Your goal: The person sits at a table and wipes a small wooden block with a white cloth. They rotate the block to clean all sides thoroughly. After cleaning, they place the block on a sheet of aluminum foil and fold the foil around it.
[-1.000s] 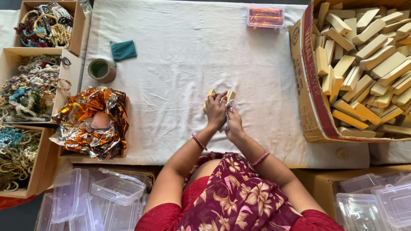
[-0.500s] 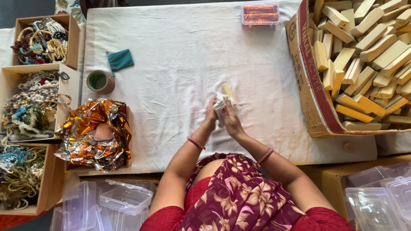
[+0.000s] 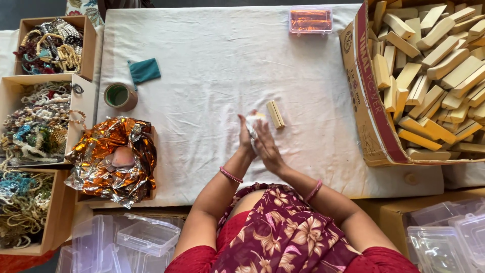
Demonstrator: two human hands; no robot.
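My left hand (image 3: 246,137) and my right hand (image 3: 266,147) are pressed palm to palm over the white cloth-covered table (image 3: 212,65). A small white crumpled piece (image 3: 252,121) shows between the fingers; I cannot tell what it is. A pale yellow wooden block (image 3: 275,114) lies flat on the cloth just right of my fingertips, untouched. Each wrist wears a pink bangle.
A cardboard box (image 3: 366,116) full of wooden blocks stands at the right. At the far edge sits an orange-filled clear case (image 3: 310,20). A tape roll (image 3: 120,96), a teal pouch (image 3: 144,71), a foil-lined box (image 3: 113,156) and bead boxes (image 3: 35,116) line the left. Clear plastic cases (image 3: 146,235) lie near me.
The wooden block that was between my hands now lies on the cloth. My hands have drawn slightly left and closed together on the white piece.
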